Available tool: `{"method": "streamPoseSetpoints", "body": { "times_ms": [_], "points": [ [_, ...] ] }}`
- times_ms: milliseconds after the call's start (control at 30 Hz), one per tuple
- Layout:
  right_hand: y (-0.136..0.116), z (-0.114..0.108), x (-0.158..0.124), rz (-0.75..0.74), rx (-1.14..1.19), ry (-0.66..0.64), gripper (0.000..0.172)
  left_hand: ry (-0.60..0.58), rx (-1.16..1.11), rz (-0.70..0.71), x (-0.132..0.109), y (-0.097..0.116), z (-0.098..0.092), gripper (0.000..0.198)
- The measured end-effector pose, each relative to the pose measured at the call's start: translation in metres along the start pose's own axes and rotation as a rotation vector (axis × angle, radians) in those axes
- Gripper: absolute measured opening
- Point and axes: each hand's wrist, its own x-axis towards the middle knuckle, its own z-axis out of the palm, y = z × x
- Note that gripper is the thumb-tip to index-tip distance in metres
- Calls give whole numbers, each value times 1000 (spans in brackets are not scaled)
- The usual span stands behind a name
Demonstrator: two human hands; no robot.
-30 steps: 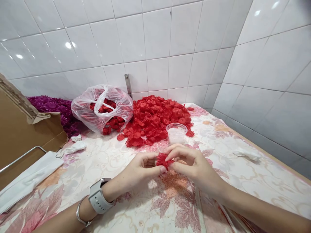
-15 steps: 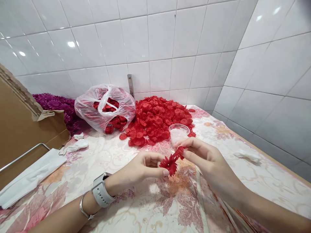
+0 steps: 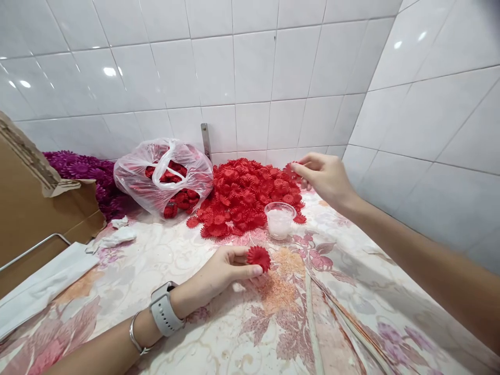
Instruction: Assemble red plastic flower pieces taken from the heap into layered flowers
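Between the thumb and fingers of my left hand (image 3: pixel 230 268) is a red artificial flower (image 3: pixel 258 259), its petals facing up, held above the tablecloth. My right hand (image 3: pixel 322 177) reaches out to the upper right side of the red flower pile (image 3: pixel 246 192). Its fingertips are pinched at a red flower (image 3: pixel 291 167), which partly blends with the pile behind. In front of the pile stands a small clear plastic cup (image 3: pixel 279 221) with whitish contents, between my two hands.
A tied clear plastic bag (image 3: pixel 166 177) of red flowers sits left of the pile. Farther left are purple flowers (image 3: pixel 84 174) and a cardboard box (image 3: pixel 47 219). Thin strips (image 3: pixel 351 323) lie at the front right on the floral tablecloth (image 3: pixel 175 333). Tiled walls close off the back and right.
My right hand has moved away from my left, up and back to the pile's right side. My left hand stays nearly in place, its flower now turned more upright. The view has shifted slightly.
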Motion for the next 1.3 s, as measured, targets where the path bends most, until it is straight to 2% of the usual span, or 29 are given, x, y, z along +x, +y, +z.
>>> {"method": "streamPoseSetpoints", "body": {
  "times_ms": [100,167,233,267,300,333,400,500,667,767,833,933,1067,1167,1233,1300],
  "points": [
    [4,13,13,2,-215,-174,31,63,18,6,3,-1,-5,22],
    [-2,19,5,-53,-283,-187,30,110,26,3,4,-2,-6,24],
    [-13,22,-16,-141,-296,-164,24,140,46,1,4,-2,-6,25],
    [-19,22,-29,-267,-301,-141,23,140,51,5,4,-1,-6,26],
    [-25,23,-43,-372,-276,-161,22,133,52,13,3,0,-5,25],
    [-29,23,-56,-458,-240,-234,20,122,48,22,3,1,-3,24],
    [-33,25,-76,-519,-209,-315,21,105,39,34,1,5,0,22],
    [-30,30,-80,-486,-193,-337,26,117,43,43,0,8,3,20],
    [-27,38,-39,-336,-52,-271,30,118,40,44,1,5,2,21],
    [-32,43,-19,-297,-43,-393,44,121,36,41,2,4,0,22],
    [-36,43,-17,-340,-60,-406,45,131,26,42,2,3,-1,23],
    [-41,40,-34,-417,-37,-371,36,160,-8,60,2,4,-2,23],
    [-39,33,-73,-502,-47,-637,33,181,-98,69,1,5,-2,23],
    [-32,32,-94,-433,-55,-703,35,166,-86,89,1,5,-2,28],
    [-28,33,-100,-360,8,-679,29,167,-82,98,1,6,-1,36],
    [-26,34,-103,-226,107,-634,25,202,-68,99,2,6,-2,45]
  ]
}}
